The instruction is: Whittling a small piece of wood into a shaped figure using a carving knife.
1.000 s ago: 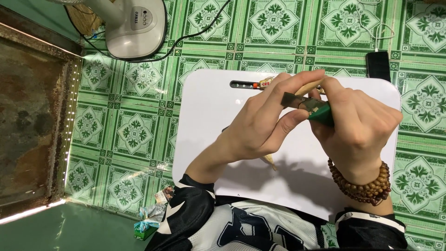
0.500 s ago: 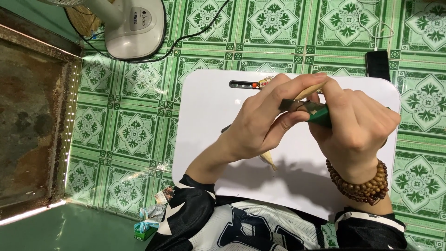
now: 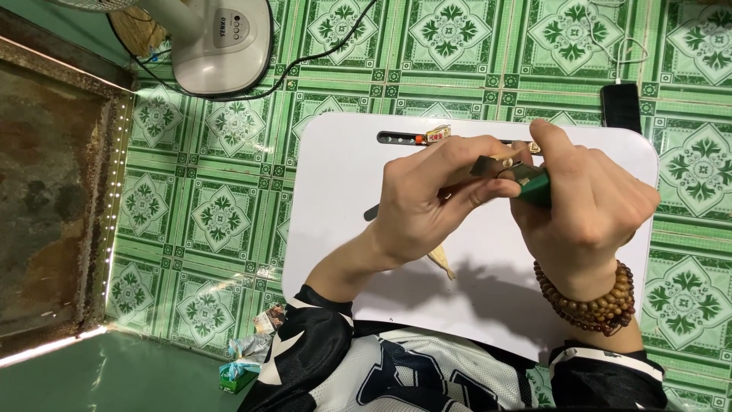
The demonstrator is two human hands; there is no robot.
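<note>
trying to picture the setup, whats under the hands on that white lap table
Under the left hand a pale wooden stick pokes out over the white lap table. The rest, and whatever lies beneath the right hand, is covered.

Over the white lap table (image 3: 335, 229), near its far edge, the left hand (image 3: 427, 202) gripped a thin wooden stick (image 3: 499, 162) while the right hand (image 3: 587, 206), wearing a beaded bracelet (image 3: 595, 305), pressed a green-handled knife (image 3: 534, 183) against it.

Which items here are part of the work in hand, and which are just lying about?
In use: left hand gripping a wooden stick; right hand on a green-handled knife; white lap table.
Lying about: fan base, black phone, small green packet.
</note>
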